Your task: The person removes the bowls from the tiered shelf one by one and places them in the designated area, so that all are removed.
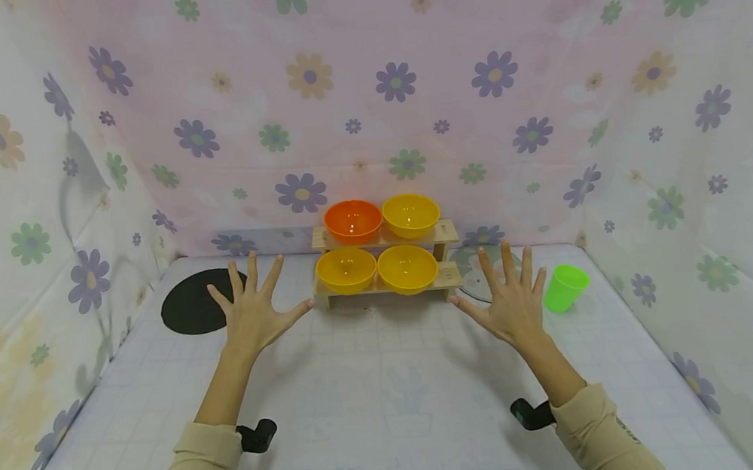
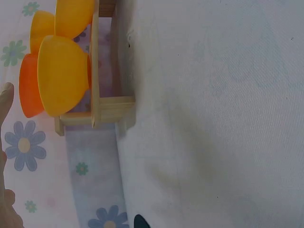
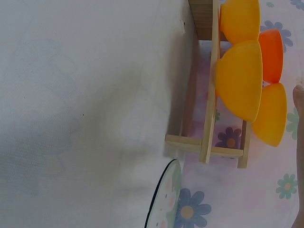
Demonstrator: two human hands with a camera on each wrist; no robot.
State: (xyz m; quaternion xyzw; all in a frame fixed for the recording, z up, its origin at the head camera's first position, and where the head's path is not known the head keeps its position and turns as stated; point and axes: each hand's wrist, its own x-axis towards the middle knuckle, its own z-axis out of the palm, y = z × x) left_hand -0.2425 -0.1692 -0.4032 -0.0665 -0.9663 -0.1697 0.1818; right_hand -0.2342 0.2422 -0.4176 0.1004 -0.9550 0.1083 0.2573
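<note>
Both hands hover over the table with fingers spread and hold nothing. My left hand [image 1: 252,313] is nearest a black round mat [image 1: 186,305], partly in front of it. My right hand [image 1: 514,305] hangs between a patterned round mat [image 1: 464,266] and a bright green cup [image 1: 566,288]. Between the hands, at the back, stands a two-step wooden rack [image 1: 450,275]. Its upper step bears an orange bowl [image 1: 353,222] and a yellow bowl [image 1: 412,216]; two more yellow bowls, left [image 1: 347,271] and right [image 1: 408,269], sit on the lower step. In the wrist views only finger edges show.
A white cloth with faint print covers the table [image 1: 379,401]. Flower-patterned fabric [image 1: 365,115] hangs behind it and at both sides. Black wrist-worn devices stick out by the left [image 1: 257,436] and right [image 1: 531,414] cuffs.
</note>
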